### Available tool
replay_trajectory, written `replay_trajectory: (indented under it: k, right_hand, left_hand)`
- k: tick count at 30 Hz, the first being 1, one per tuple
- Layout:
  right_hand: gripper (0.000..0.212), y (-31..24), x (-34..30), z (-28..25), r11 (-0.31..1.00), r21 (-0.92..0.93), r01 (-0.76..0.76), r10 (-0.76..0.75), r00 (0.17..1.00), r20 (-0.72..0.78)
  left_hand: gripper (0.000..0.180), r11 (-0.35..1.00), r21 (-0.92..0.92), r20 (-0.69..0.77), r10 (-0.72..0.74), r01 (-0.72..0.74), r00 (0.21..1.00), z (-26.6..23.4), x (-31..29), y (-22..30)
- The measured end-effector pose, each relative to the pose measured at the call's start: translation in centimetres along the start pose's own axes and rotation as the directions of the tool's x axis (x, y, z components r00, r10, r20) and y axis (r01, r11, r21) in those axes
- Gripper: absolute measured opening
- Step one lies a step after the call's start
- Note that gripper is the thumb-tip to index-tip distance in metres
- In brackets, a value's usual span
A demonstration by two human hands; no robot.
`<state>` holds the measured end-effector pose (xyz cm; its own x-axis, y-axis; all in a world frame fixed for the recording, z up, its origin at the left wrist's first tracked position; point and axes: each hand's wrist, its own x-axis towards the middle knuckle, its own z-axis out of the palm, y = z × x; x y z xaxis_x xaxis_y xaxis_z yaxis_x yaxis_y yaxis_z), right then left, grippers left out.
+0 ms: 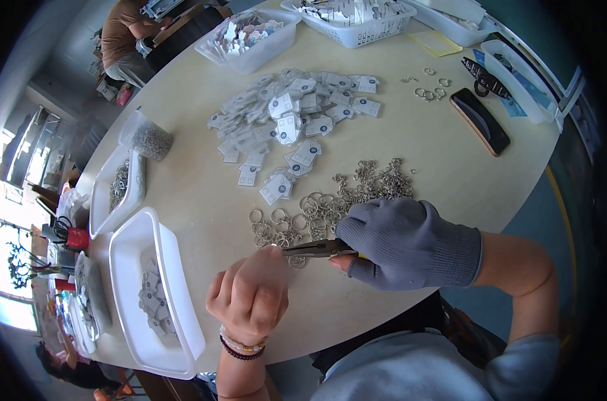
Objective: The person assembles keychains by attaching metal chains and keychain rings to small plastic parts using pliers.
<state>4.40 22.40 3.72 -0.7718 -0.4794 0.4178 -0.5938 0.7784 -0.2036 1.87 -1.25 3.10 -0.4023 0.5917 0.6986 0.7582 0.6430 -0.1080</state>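
Observation:
My right hand (400, 244), in a grey glove, grips a pair of needle-nose pliers (313, 248) whose jaws point left. At the tips of the jaws my bare left hand (250, 291) is closed in a pinch; what its fingers hold is hidden and slightly blurred. Beads circle the left wrist. Just beyond both hands lies a spread of metal split rings (276, 227), with a heap of small chain-and-ring pieces (377, 184) to their right. Farther back is a large pile of flat, pale tags (286, 127) in clear wrapping.
At left stand a white tub (124, 267) with grey pieces, a tray (137, 187) of metal parts and a tipped clear cup (133, 127). White baskets (357, 39) line the back. A phone (479, 120) and black cutter-like tool (484, 77) lie right. Another person (119, 40) stands far left.

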Motion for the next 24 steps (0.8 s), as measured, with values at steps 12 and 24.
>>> replay_trajectory:
  k: [12, 24]
  right_hand:
    - [0.025, 0.0, 0.3, -1.0, 0.987, 0.15, -0.056, 0.052, 0.998, 0.028]
    - [0.023, 0.1, -0.5, -0.6, 1.0, 0.019, -0.008, 0.008, 1.0, -0.013]
  left_hand:
    - [0.029, 0.999, 0.041, -0.051, 0.028, -0.026, 0.998, 0.5, -0.5, -0.2]
    - [0.028, 0.993, 0.084, -0.032, 0.081, -0.078, 0.996, 0.5, -0.6, -0.3]
